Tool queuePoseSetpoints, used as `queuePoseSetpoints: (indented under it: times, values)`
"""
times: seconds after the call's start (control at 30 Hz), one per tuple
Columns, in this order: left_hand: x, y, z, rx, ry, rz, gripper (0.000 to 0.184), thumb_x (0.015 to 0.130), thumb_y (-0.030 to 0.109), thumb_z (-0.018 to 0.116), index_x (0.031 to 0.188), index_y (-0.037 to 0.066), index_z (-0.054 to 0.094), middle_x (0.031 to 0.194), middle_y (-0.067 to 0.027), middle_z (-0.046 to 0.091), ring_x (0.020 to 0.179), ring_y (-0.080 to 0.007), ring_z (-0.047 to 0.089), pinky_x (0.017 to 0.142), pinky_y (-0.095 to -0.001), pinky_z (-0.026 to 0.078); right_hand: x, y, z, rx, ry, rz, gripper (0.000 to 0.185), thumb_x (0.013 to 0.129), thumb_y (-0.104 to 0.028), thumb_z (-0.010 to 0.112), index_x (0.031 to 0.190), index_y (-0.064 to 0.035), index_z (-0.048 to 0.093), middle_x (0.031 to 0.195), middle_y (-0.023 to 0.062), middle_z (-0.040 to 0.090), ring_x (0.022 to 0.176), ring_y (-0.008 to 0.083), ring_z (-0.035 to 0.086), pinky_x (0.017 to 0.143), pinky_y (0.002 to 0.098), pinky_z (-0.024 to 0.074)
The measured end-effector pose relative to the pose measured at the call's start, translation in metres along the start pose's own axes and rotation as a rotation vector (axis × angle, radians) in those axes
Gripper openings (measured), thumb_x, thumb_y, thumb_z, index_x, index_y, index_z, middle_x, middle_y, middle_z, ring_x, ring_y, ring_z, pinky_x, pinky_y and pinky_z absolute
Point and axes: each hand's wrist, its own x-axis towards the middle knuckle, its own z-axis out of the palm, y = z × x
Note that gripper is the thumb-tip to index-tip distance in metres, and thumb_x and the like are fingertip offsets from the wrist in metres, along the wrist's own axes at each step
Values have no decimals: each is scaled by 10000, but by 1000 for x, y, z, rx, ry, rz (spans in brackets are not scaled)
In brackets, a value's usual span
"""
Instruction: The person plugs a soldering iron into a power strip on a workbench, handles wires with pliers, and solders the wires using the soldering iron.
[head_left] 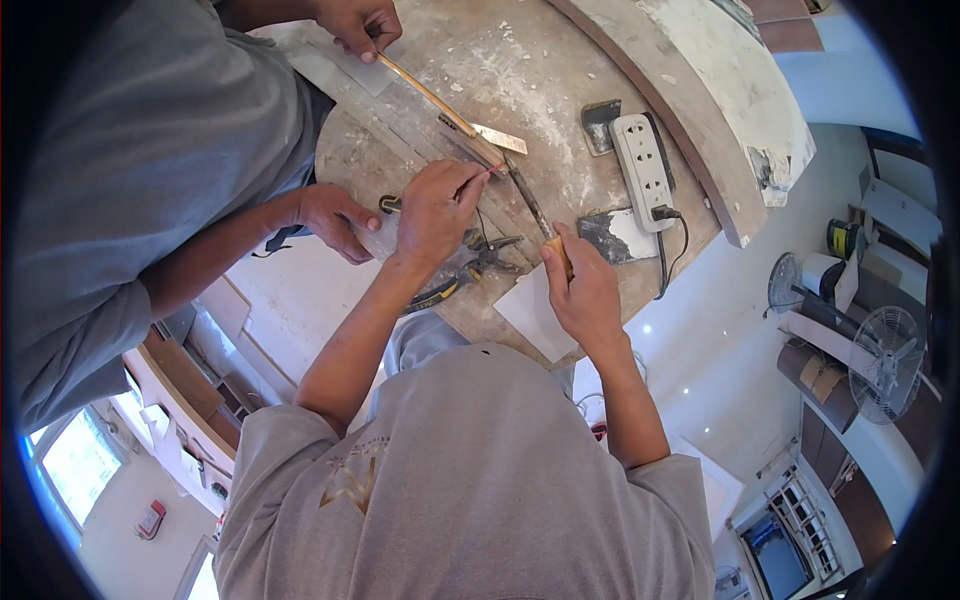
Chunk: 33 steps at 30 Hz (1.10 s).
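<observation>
My right hand (585,290) is wrapped round the wooden handle of a soldering iron (530,200). The iron's dark shaft slants up and left, its tip beside the end of a narrow golden strip (425,92). Close to that tip, my left hand (437,210) pinches a thin red wire (495,170). A co-worker's hand (362,28) holds the strip's far end, while their other hand (335,220) hangs by the table edge. A flat shiny metal piece (500,138) lies beside the strip. Pliers (485,255) rest below my left hand.
The worn round table (470,50) carries a white power strip (642,170) with a black plug and cord. Dark flat pieces (601,128) and a white sheet (535,315) lie near it. A curved board (660,110) runs along the far side. Fans (885,365) stand at right.
</observation>
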Motion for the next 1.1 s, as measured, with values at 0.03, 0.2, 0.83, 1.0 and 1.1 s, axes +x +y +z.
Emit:
queuePoseSetpoints:
  times: [0.03, 0.2, 0.83, 1.0, 1.1]
  values:
    - [0, 0, 0, 0, 0, 1, 70, 882, 86, 719, 915, 25, 709, 770, -139, 617, 718, -332, 611, 666, -427, 481, 0, 0, 0, -1, -2, 1, 372, 984, -205, 638, 1271, 33, 628, 983, 243, 688, 886, 412, 677, 769, 457, 536]
    - [1, -1, -1, 23, -7, 4, 98, 895, 103, 730, 948, 20, 731, 754, -118, 618, 669, -261, 596, 633, -371, 471, 0, -1, 1, 24, 3, 3, 373, 982, -201, 640, 1268, 38, 628, 977, 243, 688, 878, 414, 677, 762, 455, 536]
    - [1, 0, -1, 23, 27, 44, 82, 891, 84, 735, 937, 16, 738, 749, -109, 627, 652, -230, 598, 623, -344, 477, 2, -1, -2, -13, -2, -17, 372, 974, -197, 654, 1260, 39, 638, 948, 241, 692, 854, 409, 680, 752, 453, 538]
    - [1, 0, 0, 18, 25, 45, 80, 890, 84, 737, 933, 17, 737, 740, -107, 622, 646, -231, 596, 618, -345, 475, 1, -2, -2, -66, 11, -30, 388, 963, -209, 669, 1277, 15, 630, 948, 217, 690, 842, 396, 681, 729, 460, 537]
    - [1, 0, 0, 24, 23, 48, 79, 889, 84, 737, 931, 17, 736, 744, -107, 626, 648, -229, 601, 619, -344, 479, 0, -5, -4, -103, 6, -22, 392, 960, -215, 673, 1283, 3, 629, 943, 204, 688, 835, 392, 679, 719, 463, 535]
